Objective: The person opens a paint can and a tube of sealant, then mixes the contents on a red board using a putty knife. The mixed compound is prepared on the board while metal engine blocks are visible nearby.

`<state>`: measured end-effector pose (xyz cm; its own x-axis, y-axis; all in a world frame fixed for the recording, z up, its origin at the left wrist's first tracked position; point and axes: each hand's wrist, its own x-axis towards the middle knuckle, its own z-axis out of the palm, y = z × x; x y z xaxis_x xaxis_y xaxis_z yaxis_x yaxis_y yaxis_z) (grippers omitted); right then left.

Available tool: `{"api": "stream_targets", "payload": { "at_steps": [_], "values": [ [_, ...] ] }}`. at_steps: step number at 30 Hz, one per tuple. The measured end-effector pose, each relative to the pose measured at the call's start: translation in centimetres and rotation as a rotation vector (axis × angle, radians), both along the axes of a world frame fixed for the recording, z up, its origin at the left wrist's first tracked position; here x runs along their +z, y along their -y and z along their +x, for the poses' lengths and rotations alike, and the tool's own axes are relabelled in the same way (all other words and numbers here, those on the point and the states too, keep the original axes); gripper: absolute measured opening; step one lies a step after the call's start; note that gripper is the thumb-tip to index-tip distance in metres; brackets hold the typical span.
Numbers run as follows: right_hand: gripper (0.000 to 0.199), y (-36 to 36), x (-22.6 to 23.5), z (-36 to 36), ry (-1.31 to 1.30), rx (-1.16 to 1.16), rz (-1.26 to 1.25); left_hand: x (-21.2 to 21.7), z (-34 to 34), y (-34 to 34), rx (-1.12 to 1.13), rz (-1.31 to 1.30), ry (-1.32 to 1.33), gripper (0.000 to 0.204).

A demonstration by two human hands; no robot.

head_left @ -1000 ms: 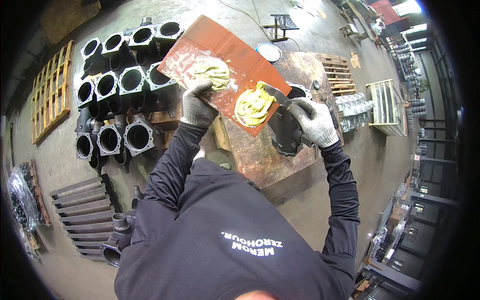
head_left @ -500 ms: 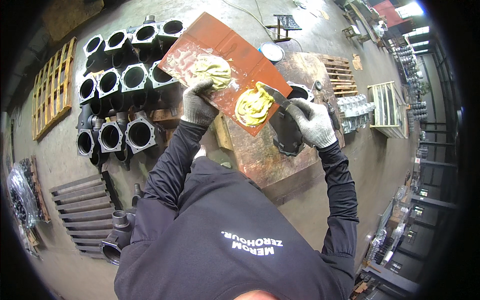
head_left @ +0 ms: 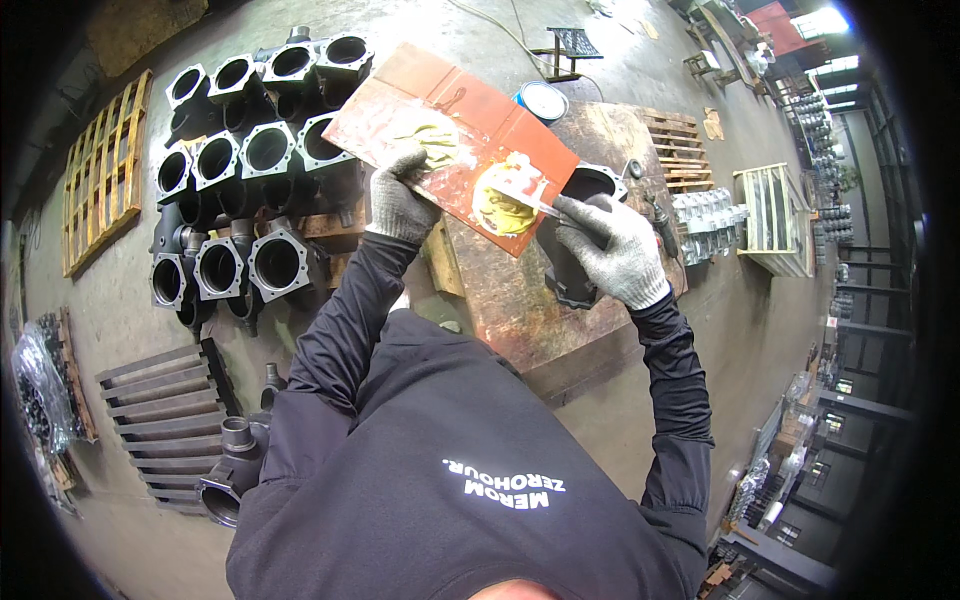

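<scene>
My left hand, in a grey-white glove, grips the near edge of a reddish-brown board, which it holds tilted above the bench. Two lumps of yellow paste lie on the board: a thin, spread one beside my left fingers and a thicker one toward the right corner. My gloved right hand is closed round a putty knife, its blade flat against the thicker lump. Below the knife, a black metal casting with an open round end is partly hidden by the board and my hand.
The casting rests on a worn workbench. Behind the board stands a round tin. At left, several black castings are in rows, with a wooden pallet beyond and a slatted metal rack nearer. Silver parts sit at right.
The knife has turned from upright in the thicker paste lump to lying across it, and my right hand has shifted slightly left. The board has tilted and its far edge dropped a little.
</scene>
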<state>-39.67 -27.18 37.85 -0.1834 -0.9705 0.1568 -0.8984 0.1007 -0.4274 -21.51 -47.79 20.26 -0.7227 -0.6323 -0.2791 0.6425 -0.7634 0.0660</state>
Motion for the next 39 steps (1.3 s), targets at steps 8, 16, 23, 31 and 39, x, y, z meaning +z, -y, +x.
{"api": "stream_targets", "payload": {
  "at_steps": [8,16,23,31,39],
  "values": [
    [0.040,-0.4,-2.6,0.3,-0.096,0.057,-0.295,-0.2,-0.2,-0.3,0.014,0.080,-0.014,0.031],
    [0.043,-2.4,-2.8,-0.1,-0.088,0.014,-0.175,0.7,-0.4,-0.9,0.066,0.163,0.063,0.032],
    [0.041,-4.3,-1.6,-1.1,-0.201,0.068,-0.165,-0.1,-0.3,-0.9,0.092,-0.029,0.154,0.034],
    [0.038,-4.2,2.3,-0.3,0.037,-0.038,-0.062,-0.8,-0.3,-0.4,0.100,0.092,0.144,0.032],
    [0.032,0.6,-0.7,0.4,0.986,-0.410,0.258,-1.4,-0.7,-0.6,-0.006,0.131,0.062,0.030]
  ]
}}
